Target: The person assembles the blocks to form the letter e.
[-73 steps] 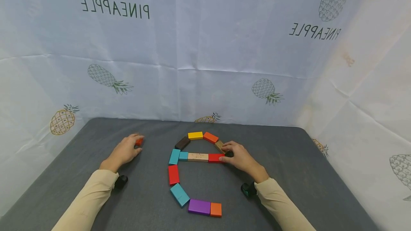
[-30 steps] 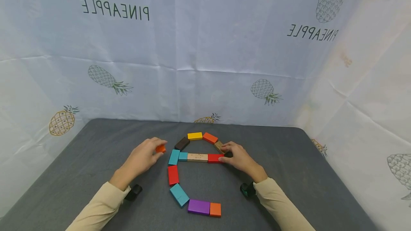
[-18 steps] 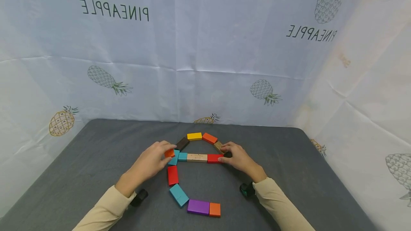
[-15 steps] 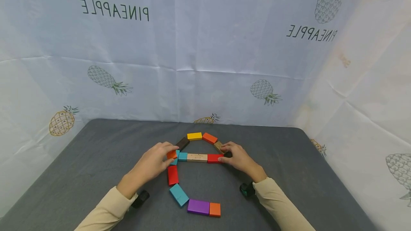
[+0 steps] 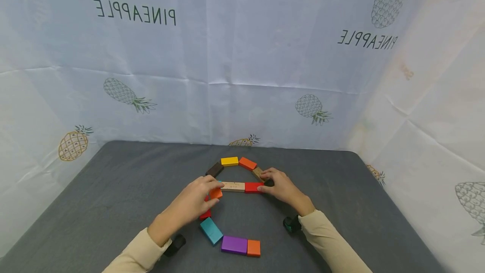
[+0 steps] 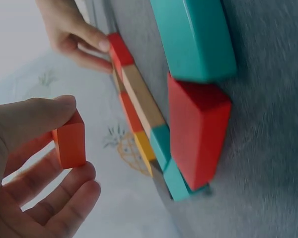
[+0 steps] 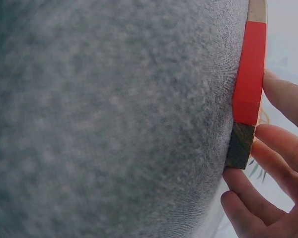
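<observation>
My left hand (image 5: pixel 191 201) pinches a small orange block (image 6: pixel 72 144) between thumb and fingers, raised above the left end of a row of blocks. It covers parts of the teal blocks and a red block (image 5: pixel 205 215) in the head view. At the row's other end, my right hand (image 5: pixel 282 186) holds a small dark block (image 7: pixel 241 146) against the end of a red block (image 7: pixel 249 74), thumb by the red one. Left of that red block lies a light wooden block (image 5: pixel 233 186). A tan block (image 5: pixel 258 173) sits at the right fingertips.
Dark brown (image 5: pixel 215 169), yellow (image 5: pixel 229 161) and orange-red (image 5: pixel 248 163) blocks arc behind the row. Nearer the front, a teal block (image 5: pixel 211 230), a purple block (image 5: pixel 234 244) and another orange block (image 5: pixel 253 247) continue the curve on the grey tabletop (image 5: pixel 322 167). A pineapple-print cloth (image 5: pixel 242 54) hangs behind.
My left hand has carried the small orange block rightwards from the table's left side, over the teal blocks, and now a little nearer the front. The right hand has stayed in place.
</observation>
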The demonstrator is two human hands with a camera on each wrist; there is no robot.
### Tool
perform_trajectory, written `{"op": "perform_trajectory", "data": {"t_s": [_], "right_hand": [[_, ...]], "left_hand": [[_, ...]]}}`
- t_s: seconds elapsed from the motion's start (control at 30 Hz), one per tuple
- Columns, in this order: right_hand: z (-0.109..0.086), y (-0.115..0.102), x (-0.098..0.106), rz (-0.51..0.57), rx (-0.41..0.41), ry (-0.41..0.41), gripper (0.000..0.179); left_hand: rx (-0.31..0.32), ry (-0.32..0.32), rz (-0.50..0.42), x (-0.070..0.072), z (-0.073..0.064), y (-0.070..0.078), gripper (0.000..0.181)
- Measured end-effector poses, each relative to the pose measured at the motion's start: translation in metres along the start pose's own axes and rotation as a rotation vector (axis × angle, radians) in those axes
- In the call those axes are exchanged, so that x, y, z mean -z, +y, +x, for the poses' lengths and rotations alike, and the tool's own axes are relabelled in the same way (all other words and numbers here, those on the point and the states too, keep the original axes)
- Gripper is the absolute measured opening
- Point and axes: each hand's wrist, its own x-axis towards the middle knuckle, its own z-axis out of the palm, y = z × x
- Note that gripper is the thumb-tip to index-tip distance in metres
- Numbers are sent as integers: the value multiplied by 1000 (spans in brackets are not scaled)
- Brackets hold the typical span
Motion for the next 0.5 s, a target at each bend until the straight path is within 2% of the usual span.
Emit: {"op": "perform_trajectory", "data": {"t_s": [0.3, 0.5], "right_hand": [[1, 1, -1, -4, 3, 9, 43], [1, 0, -2, 1, -29, 17, 45]], "left_hand": [[11, -89, -30, -9, -1, 21, 37], [-31, -160, -43, -20, -1, 36, 36]]}}
